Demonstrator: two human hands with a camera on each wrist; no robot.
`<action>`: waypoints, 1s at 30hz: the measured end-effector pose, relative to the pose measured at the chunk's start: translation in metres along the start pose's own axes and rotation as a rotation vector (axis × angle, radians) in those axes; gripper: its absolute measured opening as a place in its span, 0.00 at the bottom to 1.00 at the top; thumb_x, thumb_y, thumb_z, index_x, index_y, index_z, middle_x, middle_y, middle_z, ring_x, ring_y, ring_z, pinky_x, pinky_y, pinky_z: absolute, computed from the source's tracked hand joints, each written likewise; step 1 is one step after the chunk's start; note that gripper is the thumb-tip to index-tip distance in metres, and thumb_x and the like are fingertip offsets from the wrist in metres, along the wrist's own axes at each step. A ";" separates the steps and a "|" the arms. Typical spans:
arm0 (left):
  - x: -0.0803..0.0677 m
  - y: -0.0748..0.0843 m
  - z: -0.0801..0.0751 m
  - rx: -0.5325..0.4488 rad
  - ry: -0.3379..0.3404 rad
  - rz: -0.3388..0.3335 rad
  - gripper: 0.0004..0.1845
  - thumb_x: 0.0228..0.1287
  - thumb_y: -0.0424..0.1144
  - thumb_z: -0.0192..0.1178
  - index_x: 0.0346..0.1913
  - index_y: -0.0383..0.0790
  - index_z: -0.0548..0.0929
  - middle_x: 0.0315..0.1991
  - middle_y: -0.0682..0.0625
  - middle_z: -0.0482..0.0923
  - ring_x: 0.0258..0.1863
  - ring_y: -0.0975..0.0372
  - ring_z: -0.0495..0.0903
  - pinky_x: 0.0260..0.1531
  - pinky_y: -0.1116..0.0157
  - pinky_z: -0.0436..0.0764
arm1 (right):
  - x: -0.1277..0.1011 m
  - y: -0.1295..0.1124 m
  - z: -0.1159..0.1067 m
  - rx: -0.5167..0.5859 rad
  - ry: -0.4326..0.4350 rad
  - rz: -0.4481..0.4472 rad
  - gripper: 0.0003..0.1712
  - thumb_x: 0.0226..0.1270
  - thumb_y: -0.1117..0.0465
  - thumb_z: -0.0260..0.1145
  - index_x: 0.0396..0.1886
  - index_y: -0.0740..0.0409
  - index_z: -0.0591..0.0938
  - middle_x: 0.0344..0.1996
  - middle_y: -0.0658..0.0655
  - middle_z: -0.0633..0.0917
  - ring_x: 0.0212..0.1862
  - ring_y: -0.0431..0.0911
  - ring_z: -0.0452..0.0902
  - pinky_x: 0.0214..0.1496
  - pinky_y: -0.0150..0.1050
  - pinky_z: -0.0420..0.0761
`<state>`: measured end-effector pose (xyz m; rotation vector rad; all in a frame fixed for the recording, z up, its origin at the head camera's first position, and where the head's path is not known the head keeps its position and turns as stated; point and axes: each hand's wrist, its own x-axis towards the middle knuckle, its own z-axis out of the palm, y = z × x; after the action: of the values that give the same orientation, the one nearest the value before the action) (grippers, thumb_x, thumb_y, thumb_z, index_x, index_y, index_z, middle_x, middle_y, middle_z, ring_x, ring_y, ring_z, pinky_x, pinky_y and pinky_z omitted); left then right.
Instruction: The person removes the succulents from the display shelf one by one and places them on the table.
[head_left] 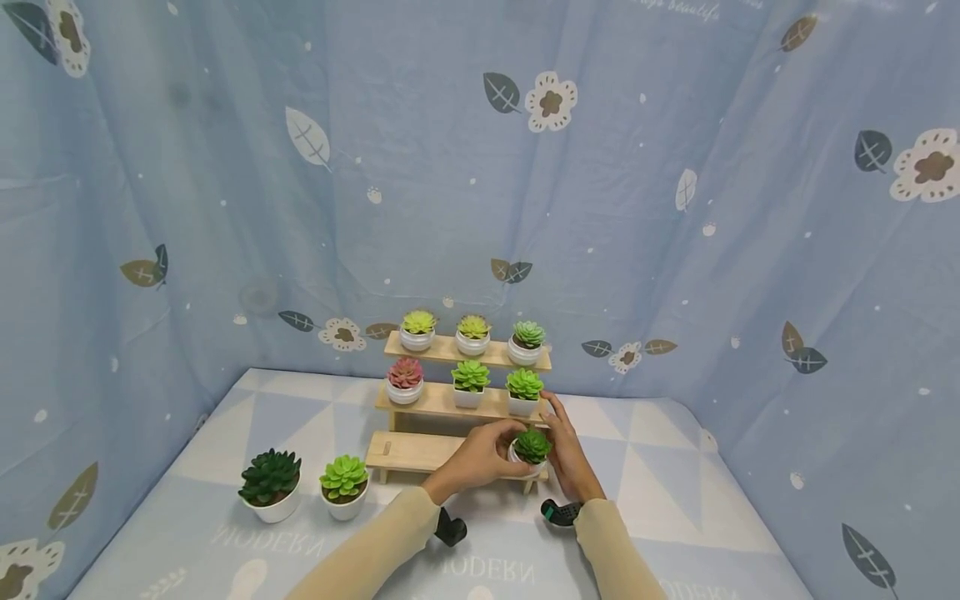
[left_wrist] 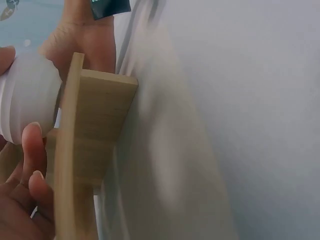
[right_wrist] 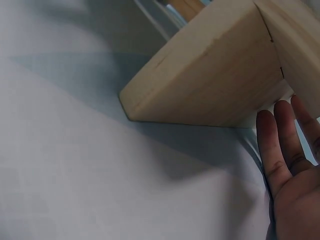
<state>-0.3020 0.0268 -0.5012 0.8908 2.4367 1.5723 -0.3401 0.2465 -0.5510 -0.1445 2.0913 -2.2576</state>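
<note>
A small dark green succulent (head_left: pixel 532 446) in a white pot is at the right end of the wooden stand's (head_left: pixel 420 451) lowest shelf. My left hand (head_left: pixel 482 454) grips this pot from the left, thumb in front. In the left wrist view the left fingertips lie against the ribbed white pot (left_wrist: pixel 32 95), its base beside the shelf board (left_wrist: pixel 67 150). My right hand (head_left: pixel 570 458) is on the pot's right side, fingers extended upward. In the right wrist view its fairly straight fingers (right_wrist: pixel 270 142) lie beside the stand's wooden end (right_wrist: pixel 200 75); its thumb is hidden.
Several potted succulents fill the top shelf (head_left: pixel 495 354) and middle shelf (head_left: pixel 431 402), including a red one (head_left: pixel 405 380). A dark green plant (head_left: pixel 272 483) and a bright green one (head_left: pixel 344 485) stand on the table at left. A patterned curtain (head_left: pixel 420 208) hangs behind.
</note>
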 end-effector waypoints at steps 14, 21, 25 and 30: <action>-0.034 0.011 -0.020 0.084 0.061 0.008 0.34 0.57 0.57 0.77 0.66 0.52 0.80 0.49 0.54 0.81 0.26 0.63 0.81 0.28 0.65 0.81 | -0.003 -0.001 0.002 -0.007 -0.023 -0.037 0.30 0.82 0.40 0.53 0.78 0.28 0.60 0.72 0.56 0.65 0.58 0.56 0.72 0.59 0.46 0.74; -0.056 0.015 -0.031 0.093 0.091 -0.007 0.36 0.58 0.60 0.75 0.67 0.53 0.79 0.52 0.52 0.81 0.24 0.62 0.79 0.29 0.64 0.80 | -0.007 0.001 0.001 -0.037 -0.001 -0.023 0.30 0.82 0.38 0.52 0.79 0.27 0.60 0.76 0.50 0.57 0.58 0.55 0.69 0.58 0.47 0.72; -0.069 0.014 -0.039 0.076 0.104 0.000 0.36 0.59 0.59 0.75 0.68 0.50 0.78 0.44 0.52 0.82 0.23 0.62 0.78 0.31 0.63 0.81 | -0.005 0.002 0.001 -0.018 0.003 -0.022 0.30 0.81 0.38 0.54 0.78 0.26 0.60 0.74 0.51 0.60 0.59 0.57 0.70 0.59 0.48 0.73; -0.085 0.011 -0.050 0.073 0.133 0.021 0.35 0.59 0.55 0.76 0.67 0.46 0.79 0.34 0.52 0.82 0.22 0.63 0.77 0.34 0.63 0.81 | -0.002 0.000 0.002 -0.008 -0.005 -0.017 0.31 0.79 0.36 0.56 0.77 0.24 0.61 0.72 0.54 0.65 0.60 0.58 0.70 0.63 0.50 0.71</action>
<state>-0.2475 -0.0547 -0.4871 0.8523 2.5995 1.6078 -0.3377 0.2444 -0.5510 -0.1692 2.1045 -2.2567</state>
